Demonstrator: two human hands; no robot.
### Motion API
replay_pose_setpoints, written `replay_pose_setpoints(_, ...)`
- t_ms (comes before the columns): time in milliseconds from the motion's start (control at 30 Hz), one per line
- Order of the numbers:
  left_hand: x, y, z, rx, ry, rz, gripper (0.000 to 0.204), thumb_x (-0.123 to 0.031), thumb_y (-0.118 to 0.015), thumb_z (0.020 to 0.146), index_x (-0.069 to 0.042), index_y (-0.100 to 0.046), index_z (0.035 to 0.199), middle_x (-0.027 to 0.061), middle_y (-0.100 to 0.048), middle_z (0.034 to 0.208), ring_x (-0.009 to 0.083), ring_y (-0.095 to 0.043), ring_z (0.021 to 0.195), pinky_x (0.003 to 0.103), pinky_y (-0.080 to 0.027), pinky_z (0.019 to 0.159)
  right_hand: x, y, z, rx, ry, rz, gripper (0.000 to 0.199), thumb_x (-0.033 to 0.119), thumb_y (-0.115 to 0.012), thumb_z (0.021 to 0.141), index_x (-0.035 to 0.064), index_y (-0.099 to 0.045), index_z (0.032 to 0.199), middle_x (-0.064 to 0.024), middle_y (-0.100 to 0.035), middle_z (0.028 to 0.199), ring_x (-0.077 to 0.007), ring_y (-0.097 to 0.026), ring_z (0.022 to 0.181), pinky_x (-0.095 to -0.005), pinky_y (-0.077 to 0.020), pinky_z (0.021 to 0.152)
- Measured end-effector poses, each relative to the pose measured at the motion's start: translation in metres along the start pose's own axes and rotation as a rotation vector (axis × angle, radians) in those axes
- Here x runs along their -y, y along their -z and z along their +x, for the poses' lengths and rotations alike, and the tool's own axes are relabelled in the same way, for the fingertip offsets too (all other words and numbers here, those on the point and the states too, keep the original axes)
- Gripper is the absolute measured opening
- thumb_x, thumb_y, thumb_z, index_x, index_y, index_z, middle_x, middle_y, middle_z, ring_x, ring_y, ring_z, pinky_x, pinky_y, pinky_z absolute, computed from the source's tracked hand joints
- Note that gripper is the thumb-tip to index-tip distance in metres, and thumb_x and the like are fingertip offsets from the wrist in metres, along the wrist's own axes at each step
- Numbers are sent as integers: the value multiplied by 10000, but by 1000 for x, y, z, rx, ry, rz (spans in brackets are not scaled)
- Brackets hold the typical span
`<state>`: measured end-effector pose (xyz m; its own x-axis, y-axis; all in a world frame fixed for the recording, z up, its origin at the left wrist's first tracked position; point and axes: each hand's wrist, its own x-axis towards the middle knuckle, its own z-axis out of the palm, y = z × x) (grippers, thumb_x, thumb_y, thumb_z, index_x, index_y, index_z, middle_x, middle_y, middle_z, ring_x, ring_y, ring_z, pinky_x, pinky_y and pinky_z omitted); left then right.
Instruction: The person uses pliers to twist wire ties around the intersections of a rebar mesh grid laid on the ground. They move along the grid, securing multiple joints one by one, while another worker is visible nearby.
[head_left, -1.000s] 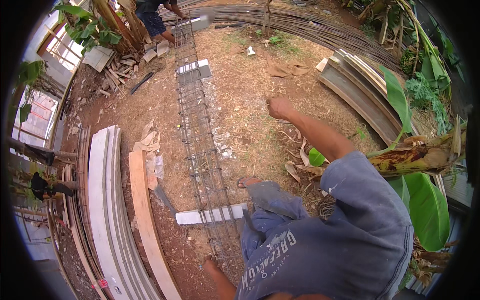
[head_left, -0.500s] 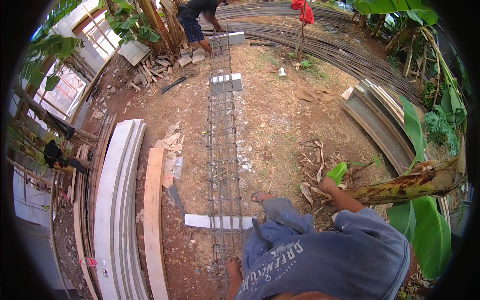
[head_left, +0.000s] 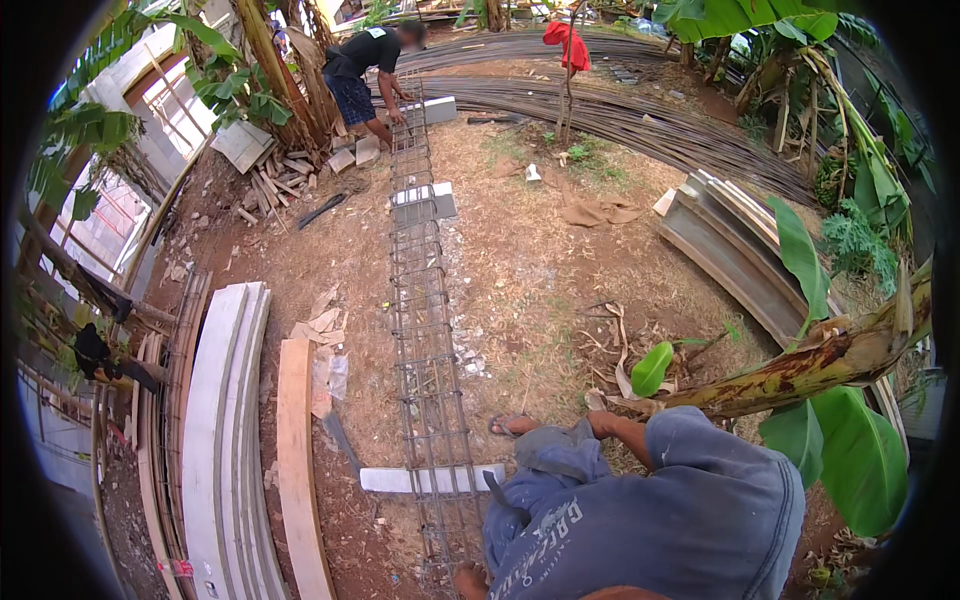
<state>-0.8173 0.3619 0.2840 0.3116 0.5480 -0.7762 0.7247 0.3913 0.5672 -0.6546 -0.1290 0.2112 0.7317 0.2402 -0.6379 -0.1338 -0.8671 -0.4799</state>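
A long rebar cage of lengthwise bars and tied stirrups runs from my lower body to the far end. It lies across a pale block near me and grey blocks farther off. My left hand is at the cage's near right edge, its fingers curled against the bar and partly cut off by the lower border. My right hand is down at my bent knee, beside the banana trunk. Its fingers are mostly hidden. At the far end a co-worker bends over the cage with both hands on it.
Stacked pale boards and an orange-brown plank lie to the left. A fallen banana trunk is close on my right, with metal channels beyond. Long rebar bundles cross the back. A red cloth hangs on a stick.
My right hand has come down and left from beside the small banana leaf to my knee. The view has tilted, showing more of the co-worker. My left hand stays by the cage.
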Motion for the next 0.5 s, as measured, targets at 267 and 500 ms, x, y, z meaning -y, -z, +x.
replay_pose_setpoints(267, -24, -56, -2, 72, -177, 26, 210, -149, -520, 873, 26, -581, 970, 128, -615, 738, 232, -625, 611, 322, -452, 451, -17, 52, -12, -228, -202, 83, 295, 254, -516, 793, 69, -688, 945, -164, -679, 840, -298, -661, 746, -396, -521, 704)
replay_pose_setpoints(500, 22, -8, 3, -48, -30, 148, 157, -109, -564, 824, 21, -597, 905, 120, -608, 720, 212, -603, 577, 329, -438, 432, 18, 48, -19, 37, -312, 409, 340, 348, -567, 811, 53, -700, 911, -110, -649, 672, -225, -622, 576, -354, -509, 551)
